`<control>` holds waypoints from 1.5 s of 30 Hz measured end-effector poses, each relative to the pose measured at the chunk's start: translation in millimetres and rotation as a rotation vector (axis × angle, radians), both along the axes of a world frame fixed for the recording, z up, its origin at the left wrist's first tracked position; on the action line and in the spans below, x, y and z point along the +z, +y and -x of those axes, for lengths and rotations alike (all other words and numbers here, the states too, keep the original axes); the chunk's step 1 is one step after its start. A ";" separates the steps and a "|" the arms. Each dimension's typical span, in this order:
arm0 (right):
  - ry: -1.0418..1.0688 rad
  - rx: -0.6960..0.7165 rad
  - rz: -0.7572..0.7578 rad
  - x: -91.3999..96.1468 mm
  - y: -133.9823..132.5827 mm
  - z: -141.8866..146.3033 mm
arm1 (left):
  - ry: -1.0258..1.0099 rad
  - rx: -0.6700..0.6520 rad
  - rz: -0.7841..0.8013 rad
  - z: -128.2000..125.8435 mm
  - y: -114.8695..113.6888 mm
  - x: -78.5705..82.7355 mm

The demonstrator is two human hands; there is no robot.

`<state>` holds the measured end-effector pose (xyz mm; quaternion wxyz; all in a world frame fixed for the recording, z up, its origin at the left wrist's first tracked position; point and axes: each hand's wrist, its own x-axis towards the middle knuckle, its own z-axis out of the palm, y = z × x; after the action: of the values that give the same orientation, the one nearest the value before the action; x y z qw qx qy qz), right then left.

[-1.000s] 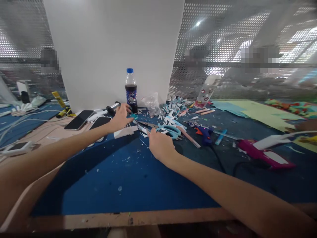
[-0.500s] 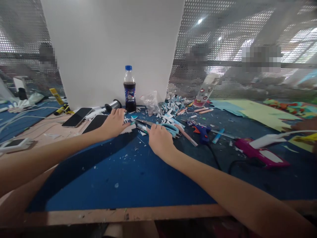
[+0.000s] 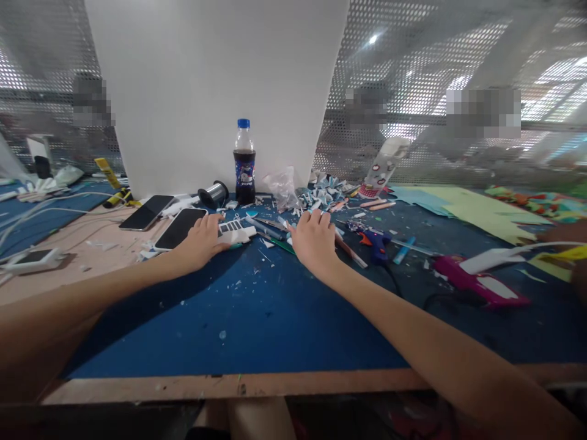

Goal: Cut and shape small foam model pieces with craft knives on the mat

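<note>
My left hand (image 3: 202, 241) is closed at the near edge of a white slotted piece (image 3: 236, 232), thumb low and fingers on top. A black-screened phone (image 3: 181, 229) lies just behind that wrist. To the right, my right hand (image 3: 316, 241) rests low on the table with its fingers curled down over the spot where the scissors' handles lie; what its fingertips grip is hidden. The scissors' blades (image 3: 268, 222) show to its left, among slim tools and a green strip (image 3: 282, 245). A brown stick (image 3: 353, 250) sticks out past my right hand.
Behind stand a cola bottle (image 3: 244, 165), a wire spool (image 3: 214, 194) and a plastic bag (image 3: 282, 189), beside white-blue paper scraps (image 3: 325, 192). Rightward lie a blue glue gun (image 3: 376, 244), a magenta device (image 3: 477, 281) and coloured sheets (image 3: 477, 208). Another phone (image 3: 147, 212) lies left.
My hands have moved apart: the left toward me and left, baring more of the white slotted piece, the right rightward over the scissors' handles. The view has shifted slightly.
</note>
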<state>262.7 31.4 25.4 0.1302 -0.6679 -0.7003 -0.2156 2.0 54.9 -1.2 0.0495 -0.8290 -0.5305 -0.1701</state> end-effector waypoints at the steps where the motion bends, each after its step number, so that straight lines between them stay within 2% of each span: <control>1: -0.013 0.027 -0.008 1.9 -0.7 -0.1 | -0.013 -0.003 -0.009 1.9 -4.7 -0.1; 6: -0.130 0.303 0.086 6.1 -6.7 3.1 | -0.050 -0.039 -0.101 15.0 -37.7 -2.0; 8: -0.160 0.370 0.131 3.3 -10.0 5.4 | -0.065 -0.061 -0.135 20.3 -48.2 -3.0; 12: -0.175 0.394 0.165 -3.3 -15.5 8.4 | -0.112 -0.090 -0.181 29.3 -59.4 -3.9; 16: -0.151 0.379 0.169 -0.3 -17.8 9.9 | -0.168 -0.091 -0.214 34.5 -70.3 -1.4; 22: -0.127 0.500 0.244 5.1 -24.4 15.3 | -0.181 -0.103 -0.232 36.8 -86.9 -1.2; 30: -0.170 0.513 0.301 -13.8 -17.9 20.7 | -0.029 -0.138 -0.191 22.8 -66.7 -6.3; 38: -0.085 0.500 0.307 -13.2 -2.3 15.3 | 0.139 -0.021 -0.204 3.0 -52.6 5.9; 40: -0.062 0.471 0.298 -12.8 0.0 13.1 | 0.138 -0.060 -0.206 -5.8 -50.5 10.8; 45: -0.058 0.414 0.271 -9.7 0.8 8.9 | 0.067 -0.258 -0.152 -36.1 -42.8 19.1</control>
<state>253.9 32.2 15.7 0.0605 -0.5153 -0.8481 -0.1077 38.1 12.1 17.9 0.1078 -0.8892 -0.4034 -0.1871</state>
